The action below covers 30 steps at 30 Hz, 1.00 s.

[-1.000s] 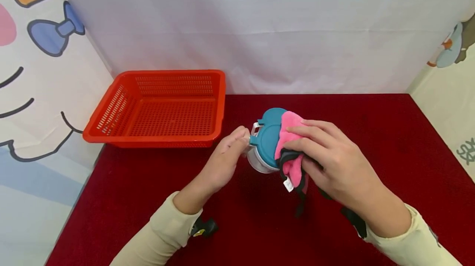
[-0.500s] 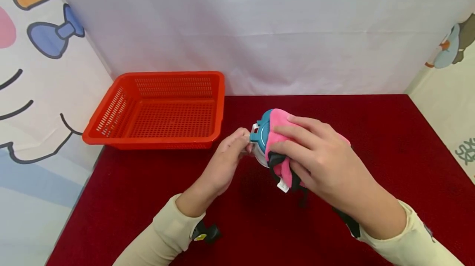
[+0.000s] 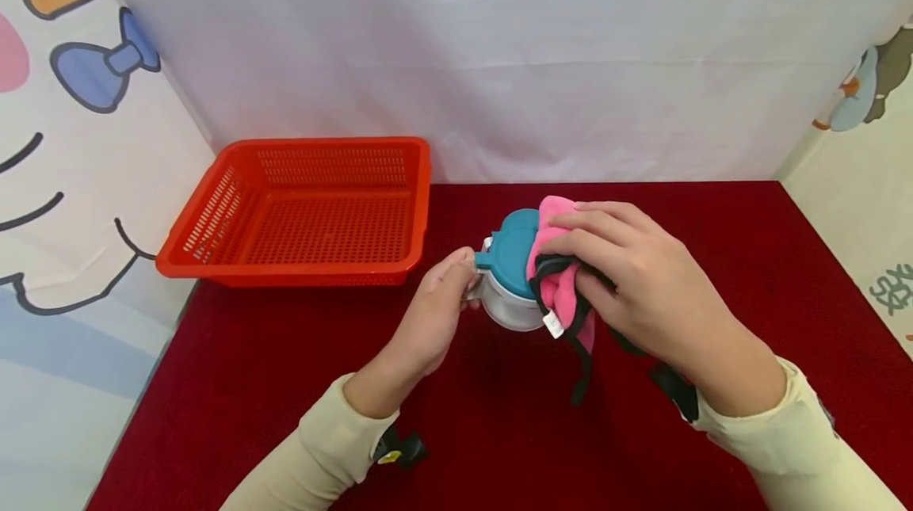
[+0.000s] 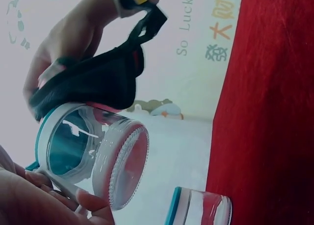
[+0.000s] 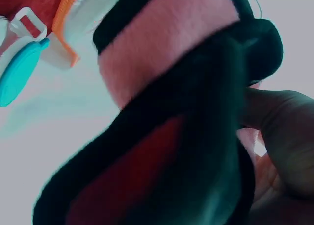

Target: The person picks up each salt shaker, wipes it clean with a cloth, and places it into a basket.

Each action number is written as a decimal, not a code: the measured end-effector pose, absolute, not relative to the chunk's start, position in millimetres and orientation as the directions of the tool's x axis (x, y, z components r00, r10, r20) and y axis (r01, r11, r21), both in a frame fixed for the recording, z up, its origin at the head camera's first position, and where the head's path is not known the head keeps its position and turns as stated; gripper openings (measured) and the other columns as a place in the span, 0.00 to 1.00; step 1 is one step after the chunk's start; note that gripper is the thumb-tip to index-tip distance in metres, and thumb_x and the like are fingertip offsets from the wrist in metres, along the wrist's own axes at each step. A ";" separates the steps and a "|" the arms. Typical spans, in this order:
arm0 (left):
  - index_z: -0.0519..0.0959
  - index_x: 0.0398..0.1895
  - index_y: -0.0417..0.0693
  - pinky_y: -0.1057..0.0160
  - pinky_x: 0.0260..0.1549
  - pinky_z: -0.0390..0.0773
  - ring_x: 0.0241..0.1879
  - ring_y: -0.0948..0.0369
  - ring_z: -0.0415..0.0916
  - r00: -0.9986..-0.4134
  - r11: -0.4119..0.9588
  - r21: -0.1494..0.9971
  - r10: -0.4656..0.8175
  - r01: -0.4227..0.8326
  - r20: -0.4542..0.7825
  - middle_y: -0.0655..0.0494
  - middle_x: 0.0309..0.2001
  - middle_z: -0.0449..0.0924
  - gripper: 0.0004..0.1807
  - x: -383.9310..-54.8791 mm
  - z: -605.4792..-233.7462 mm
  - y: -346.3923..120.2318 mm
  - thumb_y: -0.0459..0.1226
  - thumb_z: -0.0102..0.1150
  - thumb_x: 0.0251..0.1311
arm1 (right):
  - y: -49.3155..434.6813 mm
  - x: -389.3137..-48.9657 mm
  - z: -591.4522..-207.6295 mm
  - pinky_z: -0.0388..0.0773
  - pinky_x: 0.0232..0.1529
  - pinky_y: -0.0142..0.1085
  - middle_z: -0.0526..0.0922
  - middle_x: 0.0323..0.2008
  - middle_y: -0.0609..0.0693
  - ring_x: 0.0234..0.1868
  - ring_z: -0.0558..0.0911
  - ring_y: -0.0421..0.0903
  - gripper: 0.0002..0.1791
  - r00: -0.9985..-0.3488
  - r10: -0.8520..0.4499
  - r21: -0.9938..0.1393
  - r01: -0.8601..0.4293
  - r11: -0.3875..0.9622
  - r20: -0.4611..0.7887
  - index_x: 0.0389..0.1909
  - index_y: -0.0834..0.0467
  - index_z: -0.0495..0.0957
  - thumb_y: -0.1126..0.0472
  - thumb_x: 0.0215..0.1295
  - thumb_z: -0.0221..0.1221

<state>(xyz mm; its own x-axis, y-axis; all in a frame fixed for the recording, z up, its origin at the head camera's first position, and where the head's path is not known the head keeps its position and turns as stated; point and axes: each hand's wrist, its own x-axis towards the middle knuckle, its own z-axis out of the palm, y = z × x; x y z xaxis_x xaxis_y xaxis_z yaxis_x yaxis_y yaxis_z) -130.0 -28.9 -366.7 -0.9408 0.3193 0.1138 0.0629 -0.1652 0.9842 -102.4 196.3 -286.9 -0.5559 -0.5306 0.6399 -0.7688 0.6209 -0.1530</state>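
Note:
A clear glass jar [image 3: 512, 314] with a teal lid [image 3: 510, 257] is held above the table, tilted. My left hand [image 3: 433, 306] grips its handle; the left wrist view shows the ribbed rim of the jar's base [image 4: 130, 166]. My right hand [image 3: 645, 281] holds a bunched pink cloth [image 3: 555, 257] with black edging against the right side of the lid and wall, covering that part. Behind the held jar is a second teal-lidded jar [image 3: 521, 219], partly hidden; the left wrist view has this other jar [image 4: 196, 208] standing on the table.
A red plastic basket [image 3: 328, 234] with slotted walls stands at the back left, close to my left hand. Dark red cloth covers the table [image 3: 456, 432]. A white curtain [image 3: 571, 83] hangs along the back edge, and printed sheets flank both sides.
The pink cloth slid left over the lid, then came back right, uncovering more of the teal top. The held jar has tilted slightly. My left hand has stayed nearly in place.

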 end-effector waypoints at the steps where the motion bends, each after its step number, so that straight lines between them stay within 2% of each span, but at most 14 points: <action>1: 0.60 0.26 0.44 0.60 0.36 0.64 0.34 0.55 0.61 -0.941 -0.163 0.985 0.322 0.057 0.108 0.50 0.29 0.58 0.14 -129.4 -366.8 -28.0 0.34 0.37 0.74 | 194.1 -103.8 -285.9 0.71 0.64 0.41 0.85 0.53 0.53 0.58 0.79 0.57 0.18 -0.559 -0.538 -0.149 -0.768 0.622 0.631 0.47 0.56 0.86 0.75 0.58 0.60; 4: 0.60 0.26 0.44 0.62 0.33 0.63 0.32 0.56 0.60 -0.938 -0.181 0.983 0.332 0.042 0.101 0.50 0.28 0.56 0.13 -128.1 -367.0 -26.1 0.34 0.37 0.74 | 186.4 -105.8 -283.7 0.73 0.63 0.47 0.85 0.52 0.54 0.58 0.80 0.58 0.16 -0.553 -0.566 -0.136 -0.779 0.613 0.611 0.45 0.56 0.85 0.75 0.59 0.61; 8: 0.59 0.26 0.45 0.64 0.33 0.61 0.31 0.58 0.57 -0.940 -0.217 0.975 0.318 0.053 0.122 0.52 0.28 0.55 0.14 -128.7 -366.5 -26.2 0.34 0.37 0.75 | 180.1 -100.0 -283.0 0.72 0.64 0.49 0.85 0.52 0.53 0.59 0.79 0.59 0.18 -0.538 -0.603 -0.129 -0.800 0.586 0.589 0.46 0.55 0.84 0.75 0.58 0.61; 14: 0.59 0.26 0.43 0.64 0.35 0.62 0.33 0.59 0.58 -0.946 -0.244 0.967 0.288 0.079 0.150 0.50 0.28 0.55 0.16 -129.3 -367.2 -28.8 0.36 0.38 0.78 | 187.2 -92.4 -283.6 0.70 0.66 0.42 0.85 0.54 0.53 0.59 0.78 0.58 0.22 -0.538 -0.596 -0.157 -0.806 0.570 0.596 0.50 0.54 0.84 0.75 0.55 0.62; 18: 0.59 0.27 0.44 0.64 0.35 0.62 0.33 0.58 0.59 -0.943 -0.253 0.964 0.295 0.080 0.155 0.49 0.29 0.55 0.15 -129.6 -368.1 -27.1 0.35 0.38 0.77 | 196.4 -100.5 -281.1 0.70 0.65 0.39 0.84 0.54 0.52 0.58 0.79 0.56 0.21 -0.567 -0.565 -0.180 -0.783 0.595 0.600 0.49 0.56 0.85 0.76 0.57 0.61; 24: 0.58 0.27 0.45 0.64 0.34 0.62 0.32 0.58 0.58 -0.936 -0.295 0.955 0.326 0.033 0.133 0.51 0.29 0.56 0.14 -130.0 -369.8 -25.9 0.34 0.37 0.75 | 198.5 -117.3 -273.8 0.73 0.61 0.47 0.84 0.54 0.49 0.58 0.79 0.53 0.17 -0.634 -0.566 -0.181 -0.735 0.654 0.527 0.47 0.53 0.85 0.73 0.61 0.61; 30: 0.58 0.26 0.44 0.63 0.34 0.61 0.33 0.58 0.58 -0.932 -0.347 0.938 0.335 0.013 0.137 0.52 0.29 0.55 0.15 -133.0 -370.1 -30.7 0.35 0.35 0.77 | 186.5 -116.9 -267.5 0.73 0.61 0.49 0.85 0.50 0.50 0.57 0.79 0.55 0.16 -0.580 -0.623 -0.137 -0.780 0.611 0.525 0.45 0.54 0.84 0.74 0.60 0.59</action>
<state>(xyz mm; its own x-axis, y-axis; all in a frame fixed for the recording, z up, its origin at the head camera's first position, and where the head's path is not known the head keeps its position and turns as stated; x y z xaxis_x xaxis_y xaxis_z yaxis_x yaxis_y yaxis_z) -133.0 -30.7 -370.1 -0.9324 0.3346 0.1366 0.0129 -0.3468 0.9379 -116.9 186.5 -267.5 -0.5802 -0.6230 0.5247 -0.7799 0.6106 -0.1375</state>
